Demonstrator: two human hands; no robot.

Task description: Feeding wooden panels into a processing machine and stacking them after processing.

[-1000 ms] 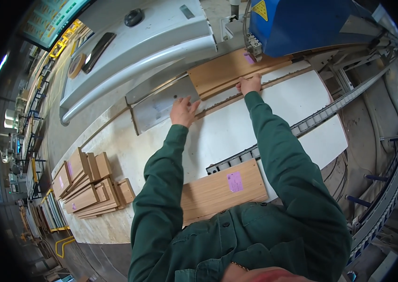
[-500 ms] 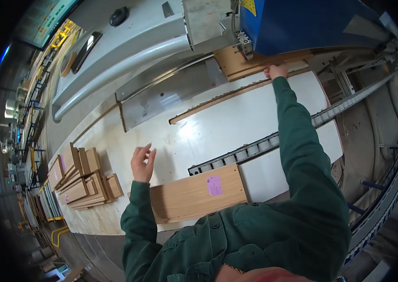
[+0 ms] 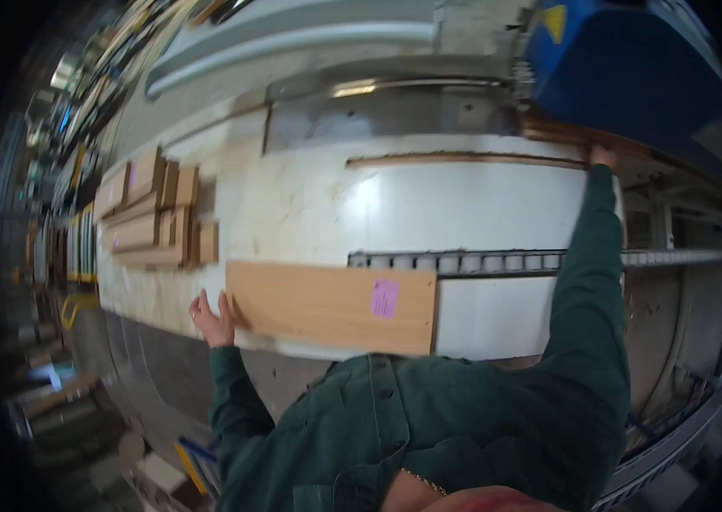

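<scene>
one far board [image 3: 567, 135] mostly hides beneath blue machinery [image 3: 634, 77]; right hand [image 3: 603, 157] blurred, grip unclear; left hand [image 3: 214, 321], spread, has neared the labelled board [image 3: 318, 307].

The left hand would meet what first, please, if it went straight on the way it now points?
The left hand would probably meet the near side of the stacked wooden pieces first, though the hand's height is unclear.

**Count, my white table [image 3: 480, 209]: 1**

Mine: 1 left hand [image 3: 214, 322], 1 right hand [image 3: 602, 158]. Near: 1 wide board [image 3: 318, 309] with 1 purple label [image 3: 385, 299]. Far right: 1 blue machine [image 3: 643, 77], at least 1 brown board [image 3: 561, 132]. Left: 1 wood pile [image 3: 143, 226], too blurred for me to break down. Also 1 roller strip [image 3: 480, 262], 1 long slot [image 3: 463, 158].
</scene>
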